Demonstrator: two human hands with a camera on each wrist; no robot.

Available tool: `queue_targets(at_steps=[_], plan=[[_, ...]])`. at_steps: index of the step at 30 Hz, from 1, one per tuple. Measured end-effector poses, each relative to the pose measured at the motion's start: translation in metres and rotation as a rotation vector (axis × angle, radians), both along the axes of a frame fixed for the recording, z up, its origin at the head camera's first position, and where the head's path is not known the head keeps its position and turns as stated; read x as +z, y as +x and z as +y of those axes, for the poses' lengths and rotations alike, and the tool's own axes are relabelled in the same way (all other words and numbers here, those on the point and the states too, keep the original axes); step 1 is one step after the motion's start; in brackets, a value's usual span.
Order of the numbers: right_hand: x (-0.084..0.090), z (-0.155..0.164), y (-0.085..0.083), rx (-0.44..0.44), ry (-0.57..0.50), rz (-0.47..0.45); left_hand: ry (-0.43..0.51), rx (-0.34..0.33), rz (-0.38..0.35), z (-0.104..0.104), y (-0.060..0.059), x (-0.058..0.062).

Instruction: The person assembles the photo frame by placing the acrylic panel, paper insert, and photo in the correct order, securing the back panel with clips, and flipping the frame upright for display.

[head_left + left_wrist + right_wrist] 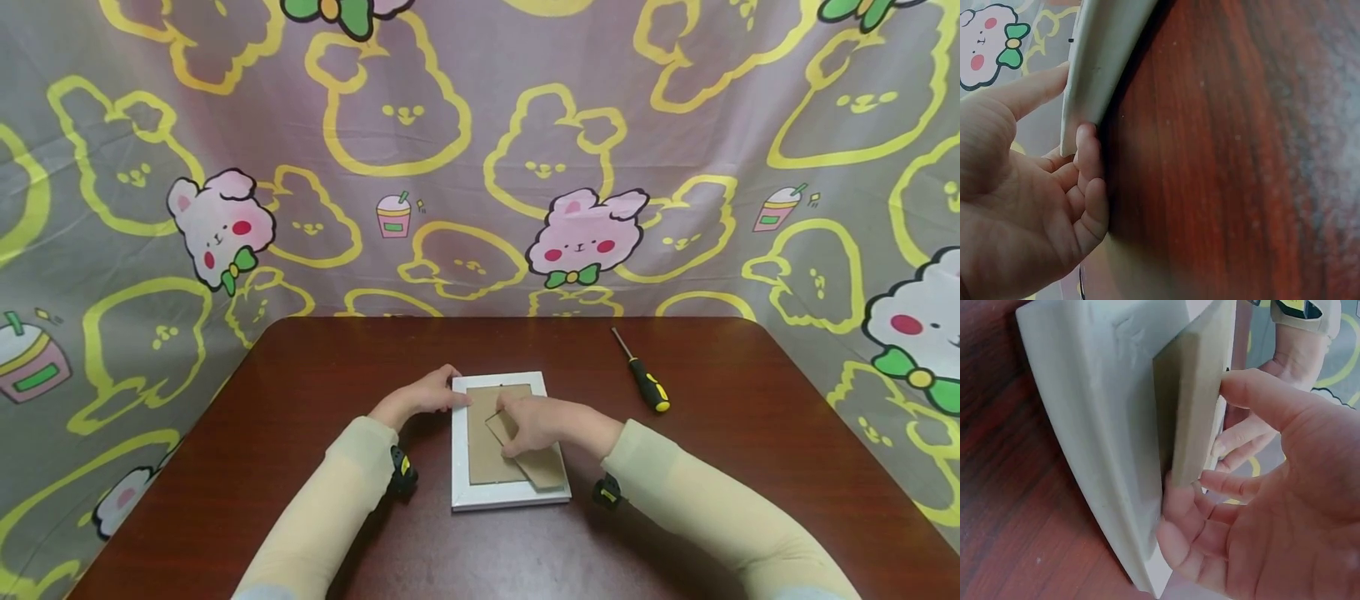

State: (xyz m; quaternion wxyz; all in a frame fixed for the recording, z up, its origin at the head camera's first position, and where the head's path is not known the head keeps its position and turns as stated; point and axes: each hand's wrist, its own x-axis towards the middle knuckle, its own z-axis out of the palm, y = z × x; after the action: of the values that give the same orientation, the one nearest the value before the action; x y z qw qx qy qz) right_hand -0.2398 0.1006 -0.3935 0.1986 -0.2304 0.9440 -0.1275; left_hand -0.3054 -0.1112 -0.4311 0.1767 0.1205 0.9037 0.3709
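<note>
A white picture frame point(510, 498) lies face down on the dark wooden table point(300, 375), its brown backing board point(483, 458) up. A brown cardboard stand point(547, 471) lies slanted across the backing. My left hand point(427, 397) grips the frame's far left corner; in the left wrist view my left hand point(1035, 206) has its thumb along one side of the frame point(1100, 56) and curled fingers against its edge. My right hand point(536, 421) sits over the stand's upper end. In the right wrist view my right hand point(1272, 506) pinches the brown board's point(1194, 394) edge beside the frame point(1104, 425).
A screwdriver point(645, 385) with a black and yellow handle lies on the table to the right of the frame, tip pointing away. A patterned cloth point(480, 167) with rabbit outlines hangs behind and round the table.
</note>
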Motion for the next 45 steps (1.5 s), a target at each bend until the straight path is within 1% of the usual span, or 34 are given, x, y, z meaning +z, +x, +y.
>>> queue_targets(at_steps=[3,5,8,10,13,15,18,20,22,24,26,30,34,39,45], plan=[[0.000,0.002,0.001,0.008,0.010,0.031,0.004,-0.015,0.004,0.001,0.001,0.000],[-0.001,0.002,0.001,0.011,0.011,0.045,0.005,-0.029,0.004,-0.001,0.004,0.000],[-0.001,0.003,0.002,0.008,0.000,0.054,0.019,-0.058,0.027,-0.005,0.013,0.000],[-0.001,0.003,0.002,0.004,-0.011,0.053,0.012,-0.086,0.074,-0.009,0.022,-0.002],[-0.002,0.004,0.001,-0.001,-0.020,0.045,-0.068,-0.141,0.159,-0.014,0.038,-0.004],[-0.003,0.005,0.001,-0.003,-0.021,0.040,-0.128,-0.186,0.195,-0.015,0.049,-0.003],[-0.004,0.004,0.000,-0.001,-0.015,0.041,-0.189,-0.256,0.208,-0.016,0.064,0.000],[-0.004,0.004,0.000,0.001,-0.014,0.044,-0.214,-0.297,0.219,-0.015,0.071,0.000],[-0.005,0.004,0.000,0.006,-0.016,0.050,-0.236,-0.320,0.234,-0.014,0.076,0.000],[-0.005,0.004,0.000,0.012,-0.021,0.056,-0.254,-0.331,0.248,-0.013,0.078,-0.001],[-0.004,0.004,0.000,0.014,-0.026,0.059,-0.252,-0.329,0.253,-0.012,0.079,-0.001],[-0.003,0.005,0.001,0.011,-0.037,0.055,-0.272,-0.334,0.269,-0.009,0.078,-0.002],[-0.004,0.006,0.000,0.011,-0.055,0.046,-0.323,-0.330,0.296,-0.007,0.079,-0.002],[-0.005,0.008,-0.002,0.018,-0.083,0.032,-0.422,-0.326,0.339,-0.007,0.080,-0.001],[-0.005,0.008,-0.004,0.034,-0.089,0.026,-0.568,-0.336,0.419,-0.006,0.080,0.000]])
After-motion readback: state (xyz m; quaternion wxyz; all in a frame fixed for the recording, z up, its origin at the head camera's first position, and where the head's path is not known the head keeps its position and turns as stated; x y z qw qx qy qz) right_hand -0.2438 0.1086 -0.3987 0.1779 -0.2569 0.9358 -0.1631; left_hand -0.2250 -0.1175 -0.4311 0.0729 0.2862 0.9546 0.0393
